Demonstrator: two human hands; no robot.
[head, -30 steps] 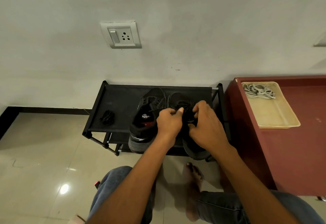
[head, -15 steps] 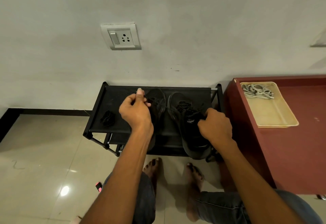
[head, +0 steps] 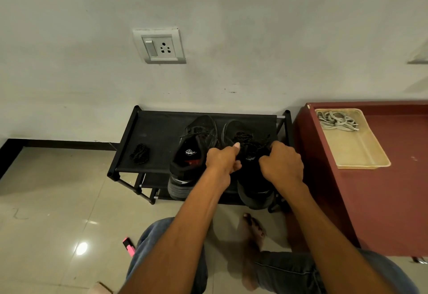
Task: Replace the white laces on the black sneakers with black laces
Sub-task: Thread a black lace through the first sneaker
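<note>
**Both hands on the right sneaker's lacing**

A pale wall [head: 254, 27] fills the upper half of the view, with a switch-and-socket plate [head: 159, 46] set into it. Below lies a glossy tiled floor [head: 58, 212]. At the right stands a dark red table [head: 382, 189], and on its far corner sits a shallow cream tray [head: 361, 155] with the white laces [head: 337, 121] heaped at its far end.

Against the wall, just left of the table, stands a low black shoe rack [head: 150, 131]. Two black sneakers rest side by side on its top shelf, toes to the wall, heels overhanging the near edge. The left sneaker [head: 192, 155] is already threaded with a black lace. Over the tongue of the right sneaker [head: 252, 178] lies a loose tangle of black lace [head: 250, 139].

The left hand [head: 223, 160] is curled, thumb up, its fingers pinching that lace at the shoe's inner side. The right hand [head: 282, 163] is closed in a fist at the outer side; its fingertips are hidden, so whether it grips lace or the shoe's edge cannot be told.

A small bundled black lace [head: 140, 153] lies at the shelf's left end, well apart from the shoes. A pink marker [head: 129, 246] lies on the floor beside the person's jeans-clad knee.
</note>
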